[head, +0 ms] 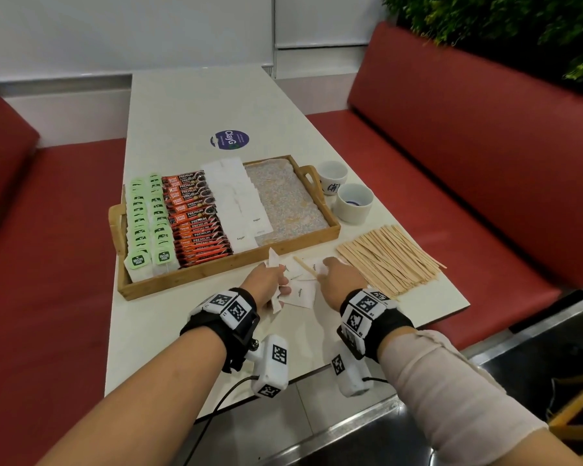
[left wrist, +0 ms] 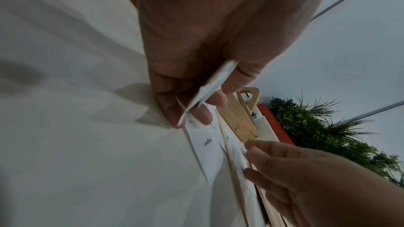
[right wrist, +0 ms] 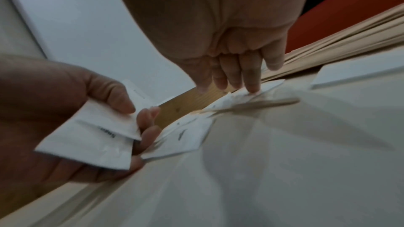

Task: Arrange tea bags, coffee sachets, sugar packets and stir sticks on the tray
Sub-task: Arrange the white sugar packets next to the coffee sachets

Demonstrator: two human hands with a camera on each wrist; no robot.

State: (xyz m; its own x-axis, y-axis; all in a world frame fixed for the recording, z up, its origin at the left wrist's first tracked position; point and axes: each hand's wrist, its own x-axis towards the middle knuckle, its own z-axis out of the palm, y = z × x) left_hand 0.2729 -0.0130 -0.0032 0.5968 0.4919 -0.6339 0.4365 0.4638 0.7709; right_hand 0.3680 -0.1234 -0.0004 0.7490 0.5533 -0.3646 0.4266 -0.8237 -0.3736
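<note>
The wooden tray [head: 196, 274] holds rows of green tea bags [head: 145, 223], red coffee sachets [head: 196, 216] and white sugar packets [head: 236, 196]; its right part is bare. In front of the tray my left hand [head: 266, 280] grips a few sugar packets [right wrist: 94, 137] between thumb and fingers. More loose sugar packets [head: 300, 292] lie on the table between my hands, with one stir stick [head: 305, 268] across them. My right hand [head: 340, 274] reaches down with straight fingers, and its fingertips [right wrist: 251, 89] press on a loose packet. A pile of stir sticks [head: 387, 257] lies to its right.
Two white cups [head: 332, 176] [head: 354, 203] stand beside the tray's right handle. A round blue sticker [head: 229, 139] is on the table behind the tray. Red benches [head: 468, 163] run along both sides. The table's right edge is close to the stick pile.
</note>
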